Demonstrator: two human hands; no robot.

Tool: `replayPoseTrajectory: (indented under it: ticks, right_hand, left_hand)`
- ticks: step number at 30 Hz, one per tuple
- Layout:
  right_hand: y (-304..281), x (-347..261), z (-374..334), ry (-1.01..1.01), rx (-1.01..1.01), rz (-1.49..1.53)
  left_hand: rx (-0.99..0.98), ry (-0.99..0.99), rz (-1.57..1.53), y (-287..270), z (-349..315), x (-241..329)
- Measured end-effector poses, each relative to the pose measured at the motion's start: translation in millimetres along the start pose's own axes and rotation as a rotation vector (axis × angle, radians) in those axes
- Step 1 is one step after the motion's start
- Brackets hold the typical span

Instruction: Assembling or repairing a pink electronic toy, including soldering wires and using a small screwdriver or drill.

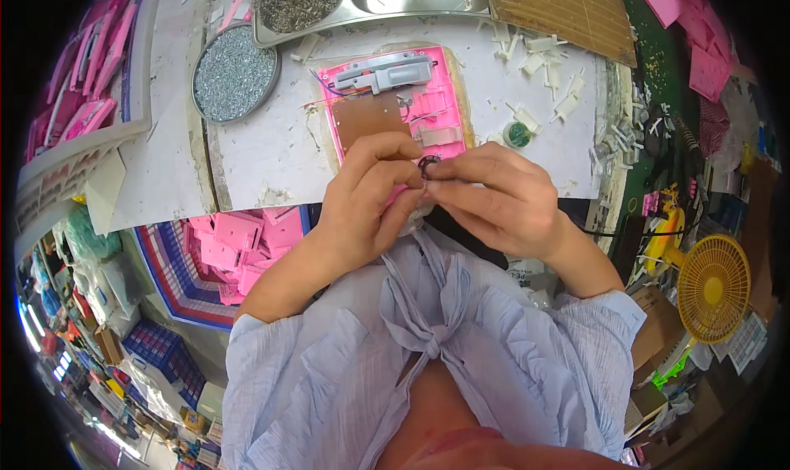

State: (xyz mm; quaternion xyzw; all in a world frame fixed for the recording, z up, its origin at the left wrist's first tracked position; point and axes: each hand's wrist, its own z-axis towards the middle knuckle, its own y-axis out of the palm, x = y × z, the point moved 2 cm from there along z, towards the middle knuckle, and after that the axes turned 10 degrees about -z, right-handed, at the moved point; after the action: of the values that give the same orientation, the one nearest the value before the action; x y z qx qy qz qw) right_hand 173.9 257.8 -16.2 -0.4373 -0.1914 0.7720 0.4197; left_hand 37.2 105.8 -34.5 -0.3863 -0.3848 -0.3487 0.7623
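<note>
My left hand (370, 192) and my right hand (504, 197) meet at the near edge of a pink plastic housing (448, 100). Between the fingertips shows a small dark curved piece (427, 165), ring-like or a bent wire; its exact kind is too small to tell. My right thumb and forefinger pinch it, and the left fingertips close on its other side. A grey plastic mechanism (385, 75) is fitted along the housing's far side. Thin wires (333, 90) stick out at its left. A brown board (372, 118) covers the left part of the housing.
A round dish of small metal screws (235, 73) stands left. Behind is a steel tray (395, 16) with small metal parts. White plastic pieces (535, 62) and a small green-filled container (517, 134) lie right. A basket (177, 274) of pink parts sits below the table edge; a yellow fan (713, 289) stands right.
</note>
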Motion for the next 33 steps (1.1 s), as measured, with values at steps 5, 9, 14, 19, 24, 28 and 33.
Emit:
replayPoseTrajectory:
  ticks: [5,9,14,19,24,28,33]
  right_hand:
    - [0.6,0.2,-4.0,0.189,0.033,-0.031]
    - [1.6,8.6,-10.5,0.178,0.059,-0.01]
    - [-16.4,19.8,-19.8,0.373,0.01,-0.045]
    - [-27.1,33.1,-34.8,0.808,0.11,0.379]
    - [-26.9,44.1,-24.9,0.809,-0.026,0.401]
    - [-6.0,59.6,3.0,0.395,-0.175,-0.059]
    - [9.8,72.7,9.9,0.418,-0.156,-0.078]
  left_hand:
    - [0.117,-0.028,-0.016,8.9,-7.1,-11.5]
    - [0.103,-0.072,-0.005,9.0,-3.3,-11.8]
    - [0.117,-0.086,0.152,1.3,19.9,-21.3]
    - [-0.045,0.079,0.624,17.9,48.3,-32.8]
    - [-0.032,0.121,0.507,2.5,28.3,-25.0]
    - [-0.012,0.069,0.511,2.1,-7.9,-24.8]
    - [0.027,0.037,0.403,-3.9,-3.8,-25.1]
